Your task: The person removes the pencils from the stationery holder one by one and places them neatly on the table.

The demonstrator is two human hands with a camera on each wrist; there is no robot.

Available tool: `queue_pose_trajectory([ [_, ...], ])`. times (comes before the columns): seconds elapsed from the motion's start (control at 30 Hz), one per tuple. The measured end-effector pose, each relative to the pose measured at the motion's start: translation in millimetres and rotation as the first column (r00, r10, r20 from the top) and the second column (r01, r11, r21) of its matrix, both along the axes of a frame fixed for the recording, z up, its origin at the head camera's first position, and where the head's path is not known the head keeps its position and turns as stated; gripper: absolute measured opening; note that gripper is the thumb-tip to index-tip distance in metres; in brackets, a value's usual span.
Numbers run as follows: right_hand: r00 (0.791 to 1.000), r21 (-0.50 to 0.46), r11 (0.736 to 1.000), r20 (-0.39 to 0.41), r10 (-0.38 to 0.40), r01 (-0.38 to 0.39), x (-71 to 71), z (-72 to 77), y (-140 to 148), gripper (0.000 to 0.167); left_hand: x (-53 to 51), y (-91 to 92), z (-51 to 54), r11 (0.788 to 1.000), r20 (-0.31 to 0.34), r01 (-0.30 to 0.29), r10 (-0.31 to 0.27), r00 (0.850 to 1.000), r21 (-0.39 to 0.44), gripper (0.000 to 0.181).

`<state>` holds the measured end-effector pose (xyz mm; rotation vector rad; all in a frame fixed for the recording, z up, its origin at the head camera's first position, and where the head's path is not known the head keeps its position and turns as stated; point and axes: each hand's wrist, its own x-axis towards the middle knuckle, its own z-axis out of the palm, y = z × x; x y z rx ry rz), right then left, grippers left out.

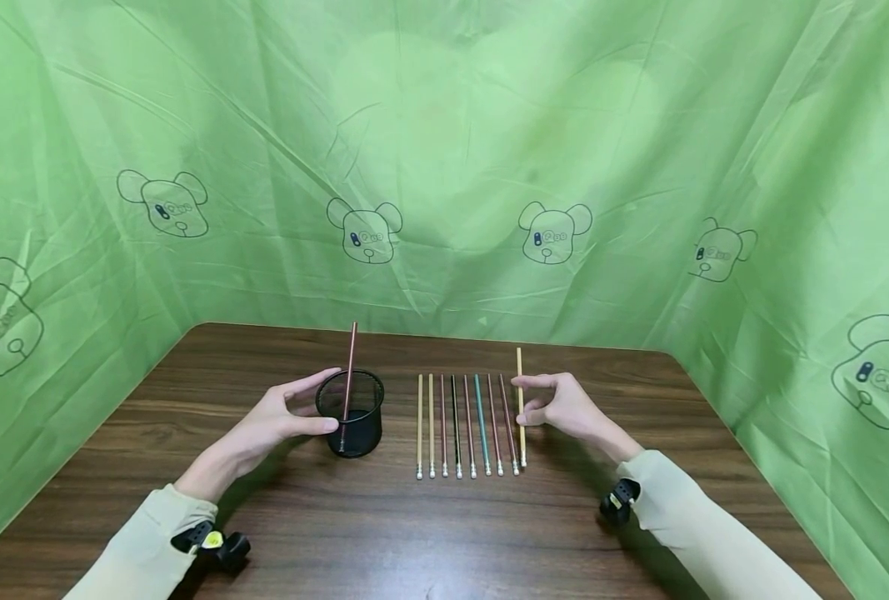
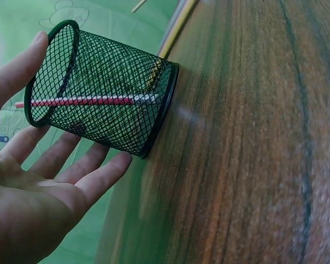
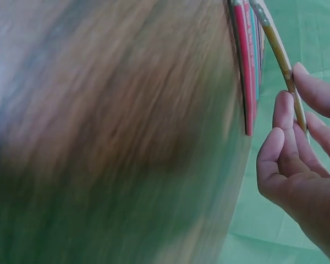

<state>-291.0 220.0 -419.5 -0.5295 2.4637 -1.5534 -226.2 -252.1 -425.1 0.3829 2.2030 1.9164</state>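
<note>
A black mesh pencil cup point(image 1: 365, 432) stands on the table with one dark red pencil point(image 1: 352, 350) leaning upright inside it. My left hand point(image 1: 275, 417) holds the cup from the left, thumb near the rim and fingers round the far side; the left wrist view shows the fingers along the mesh point(image 2: 102, 82). At the right end of a row of pencils, my right hand point(image 1: 567, 406) pinches a yellow pencil point(image 1: 521, 446) between thumb and fingers. Its silvery eraser end points toward me. In the right wrist view the yellow pencil point(image 3: 278, 52) is apart from the tabletop.
Several pencils lie side by side between the hands: yellow ones point(image 1: 420, 425) at left, then dark red, black and a blue one point(image 1: 482, 425), eraser ends toward me. Beneath is a brown wooden table point(image 1: 384, 533). A green curtain point(image 1: 444, 167) surrounds its back and sides.
</note>
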Motion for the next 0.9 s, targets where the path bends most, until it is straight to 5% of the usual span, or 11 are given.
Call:
queue_pose_trajectory([
  [0.47, 0.993, -0.013, 0.999, 0.115, 0.032, -0.03, -1.9, -7.1, 11, 0.065, 0.9, -0.1, -2.2, 1.0, 0.002, 0.003, -0.003, 1.0, 0.006, 0.083],
  [0.9, 0.997, 0.086, 0.996, 0.077, 0.02, -0.026, -3.9, -5.4, 11, 0.064, 0.5, 1.4, -1.1, 1.0, -0.017, 0.003, -0.003, 1.0, 0.012, 0.084],
])
